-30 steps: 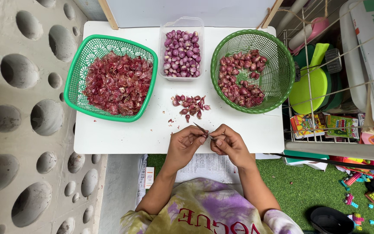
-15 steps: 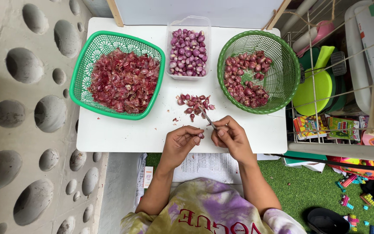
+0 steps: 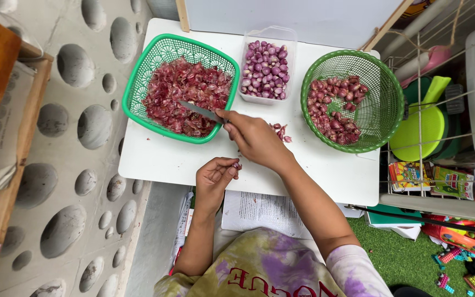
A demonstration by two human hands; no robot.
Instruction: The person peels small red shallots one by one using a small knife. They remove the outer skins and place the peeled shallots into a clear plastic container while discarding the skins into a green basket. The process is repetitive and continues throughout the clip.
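One shallot [image 3: 237, 165] pinched at left hand [image 3: 214, 177] fingers, right hand [image 3: 254, 137] fingers gripping knife [image 3: 200, 111] over square basket [image 3: 138, 88]

Soft, even daylight fills the sharp view, with faint shadows just under the right hand [image 3: 257, 140] and slight wide-angle bending toward the edges.
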